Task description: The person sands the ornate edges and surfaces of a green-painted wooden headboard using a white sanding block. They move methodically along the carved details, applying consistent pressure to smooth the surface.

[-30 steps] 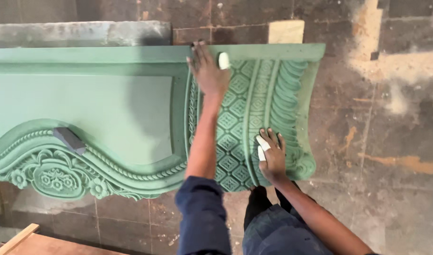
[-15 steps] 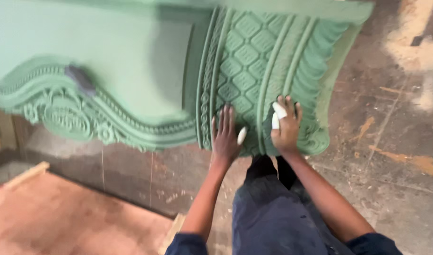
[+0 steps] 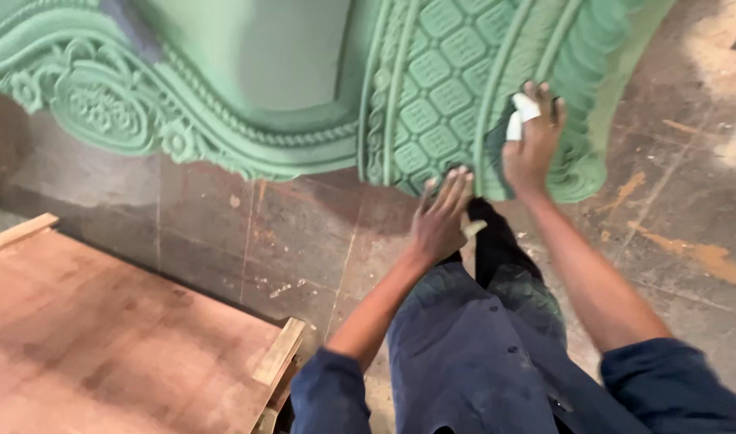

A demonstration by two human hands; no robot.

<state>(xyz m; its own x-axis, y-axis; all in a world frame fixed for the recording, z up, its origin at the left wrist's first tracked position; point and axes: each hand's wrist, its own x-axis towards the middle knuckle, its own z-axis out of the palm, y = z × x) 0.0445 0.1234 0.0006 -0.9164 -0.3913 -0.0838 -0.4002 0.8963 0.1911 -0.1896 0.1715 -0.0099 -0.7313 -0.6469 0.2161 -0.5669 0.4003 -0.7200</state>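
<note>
Stained floor point(image 3: 673, 201), perhaps stone tiles

The panel point(image 3: 304, 72) is a large carved piece painted pale green all over. It lies flat on the floor, reaching out of view at the top and left. Its middle is a smooth, plain field edged by a raised, curving border of scrollwork and small flowers. To the right runs a band of raised diamond lattice between beaded ribs, then a fluted, rounded end. The near edge is scalloped.

A small white pad point(image 3: 519, 116) lies against the ribs by the lattice, pinched under fingers. A second pale scrap point(image 3: 474, 228) sits just off the near edge, partly hidden, too blurred to tell more.
</note>
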